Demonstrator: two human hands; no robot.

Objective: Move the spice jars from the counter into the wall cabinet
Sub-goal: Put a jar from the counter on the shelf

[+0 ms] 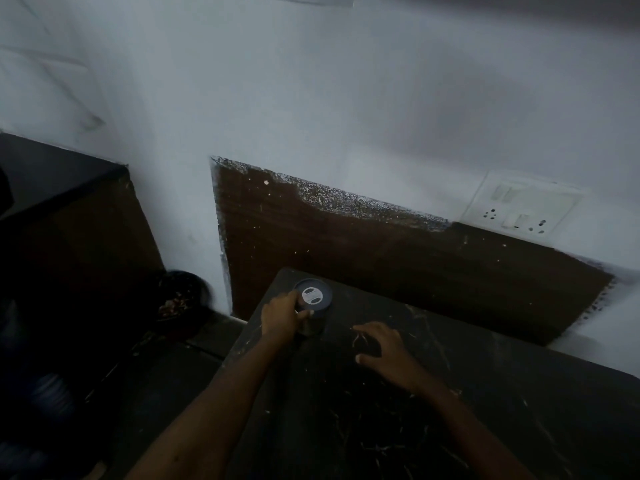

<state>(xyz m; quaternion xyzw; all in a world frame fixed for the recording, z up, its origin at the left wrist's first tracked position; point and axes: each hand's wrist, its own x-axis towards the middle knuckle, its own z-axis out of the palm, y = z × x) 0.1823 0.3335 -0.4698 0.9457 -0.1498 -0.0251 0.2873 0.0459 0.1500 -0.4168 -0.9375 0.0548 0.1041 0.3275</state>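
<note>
A: what's in the background?
B: white wall (311,81). Brown wood-grain panel (381,258) low on it, top edge speckled with white paint.
A: fixtures?
B: white switch-and-socket plate (523,206), right at the panel's upper right edge.
A: left side?
B: dark boxy unit (69,209), black top, brown side. Black bowl (183,299) low beside it, reddish-brown bits inside. Bottom-left corner is too blurred to tell.

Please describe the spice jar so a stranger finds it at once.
Find the dark counter below the brown wall panel. At its far left corner stands a dark jar in the left hand. Its lid has a pale grey cap.
</note>
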